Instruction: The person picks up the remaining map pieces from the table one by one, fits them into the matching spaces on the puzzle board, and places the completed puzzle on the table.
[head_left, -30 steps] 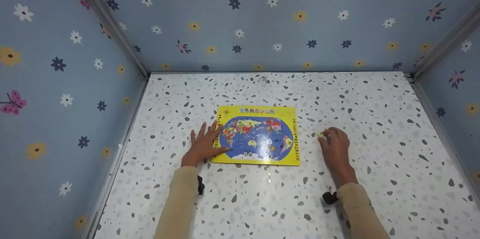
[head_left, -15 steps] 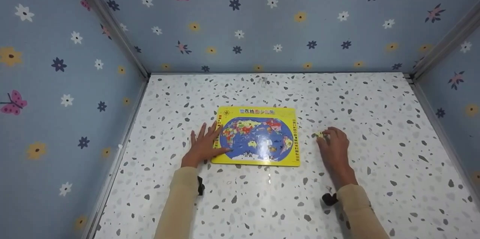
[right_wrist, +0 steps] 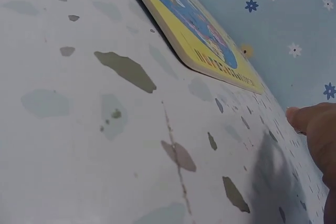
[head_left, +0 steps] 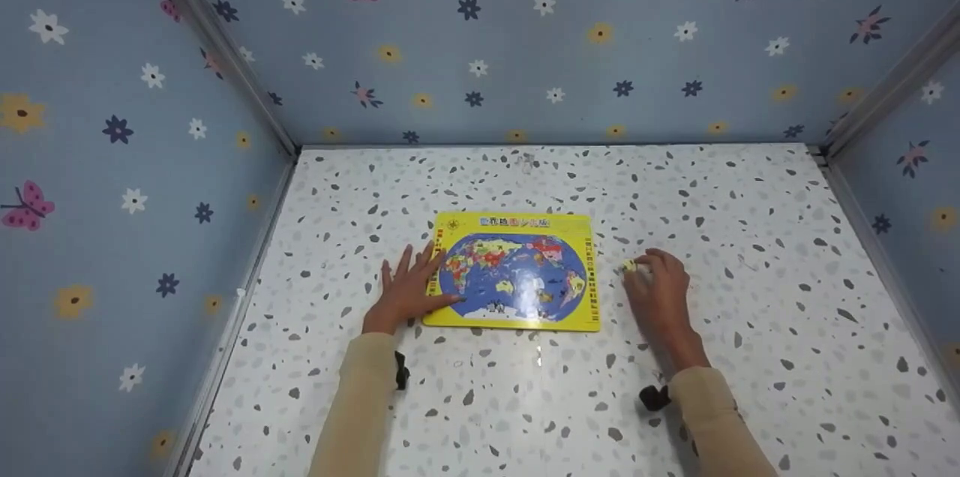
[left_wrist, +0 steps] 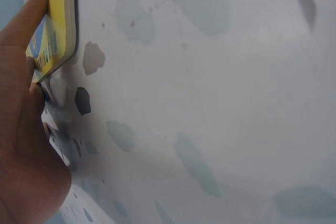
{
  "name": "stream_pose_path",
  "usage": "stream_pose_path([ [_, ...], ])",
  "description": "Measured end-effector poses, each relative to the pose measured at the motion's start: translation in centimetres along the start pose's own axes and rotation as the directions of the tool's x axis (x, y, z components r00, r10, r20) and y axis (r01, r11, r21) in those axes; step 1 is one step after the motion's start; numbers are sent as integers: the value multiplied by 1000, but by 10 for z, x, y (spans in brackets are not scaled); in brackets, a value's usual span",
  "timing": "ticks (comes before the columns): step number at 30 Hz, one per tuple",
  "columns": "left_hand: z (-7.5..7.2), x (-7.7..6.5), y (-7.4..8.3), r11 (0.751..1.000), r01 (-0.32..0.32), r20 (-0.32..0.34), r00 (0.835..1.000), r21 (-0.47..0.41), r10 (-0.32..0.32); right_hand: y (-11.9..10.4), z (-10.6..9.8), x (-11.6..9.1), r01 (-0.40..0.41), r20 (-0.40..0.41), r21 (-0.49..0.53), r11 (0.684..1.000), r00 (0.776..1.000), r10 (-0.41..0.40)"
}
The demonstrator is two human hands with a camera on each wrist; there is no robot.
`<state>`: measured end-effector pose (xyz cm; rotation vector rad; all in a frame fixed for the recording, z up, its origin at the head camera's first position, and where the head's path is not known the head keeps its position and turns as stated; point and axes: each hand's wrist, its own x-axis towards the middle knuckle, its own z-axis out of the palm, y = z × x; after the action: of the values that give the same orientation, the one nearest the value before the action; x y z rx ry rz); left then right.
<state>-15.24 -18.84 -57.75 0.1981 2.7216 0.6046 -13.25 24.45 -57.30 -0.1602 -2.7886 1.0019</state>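
A yellow-bordered world map puzzle board [head_left: 517,323] lies flat on the table, its blue oval map facing up. My left hand [head_left: 409,293] rests on the board's left edge with fingers spread; its thumb lies over the lower left of the map. In the left wrist view the same hand touches the board's corner [left_wrist: 58,51]. To the right of the board, my right hand [head_left: 664,297] pinches a small pale yellow puzzle piece [head_left: 628,265] between thumb and fingers. Only the thumb side of that hand shows in the right wrist view, where the piece is mostly hidden.
The white speckled tabletop [head_left: 480,394] runs around the board. Blue flowered panels [head_left: 517,34] stand at the back and both sides. A dark wrist device [head_left: 655,397] sits at the right cuff, another [head_left: 402,370] at the left.
My right hand has shifted slightly left toward the board with the puzzle piece, which has turned in the fingers. The left hand and the board have stayed in place.
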Motion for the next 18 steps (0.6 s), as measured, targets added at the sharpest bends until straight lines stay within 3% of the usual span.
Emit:
stream_pose_path([
  [18, 0, 0, 1, 1000, 6, 8, 1000, -12, -6, -25, 12, -1, 111, 37, -7, 994, 993, -111],
])
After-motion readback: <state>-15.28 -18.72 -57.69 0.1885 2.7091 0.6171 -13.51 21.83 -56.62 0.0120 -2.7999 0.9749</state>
